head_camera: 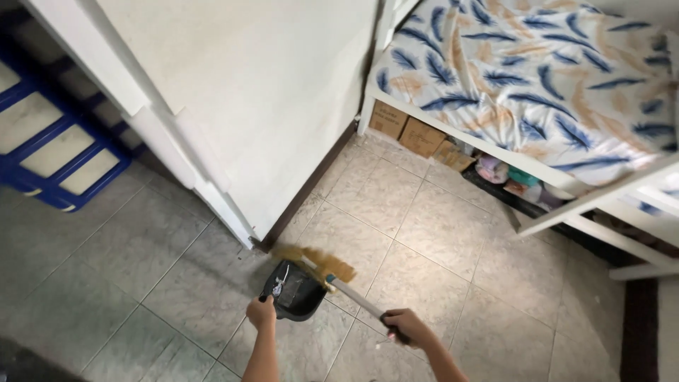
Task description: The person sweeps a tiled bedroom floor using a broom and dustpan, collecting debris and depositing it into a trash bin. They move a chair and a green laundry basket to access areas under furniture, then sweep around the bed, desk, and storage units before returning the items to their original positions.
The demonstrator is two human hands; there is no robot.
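1. Left hand (261,312): closed around the handle of a black dustpan (296,291), holding it tilted on the tiled floor (438,233).
2. Right hand (405,327): wrapped around the pale handle of a broom (332,272).
3. Broom: straw-coloured bristles lie at the dustpan's mouth, beside the foot of a white wall (269,99).
4. Dustpan: some small light scraps inside.
5. Bed (537,78): white frame, feather-print sheet, upper right.
6. Cardboard boxes (410,131): under the bed, with assorted items beside them.
7. Blue frame (64,152): upper left.
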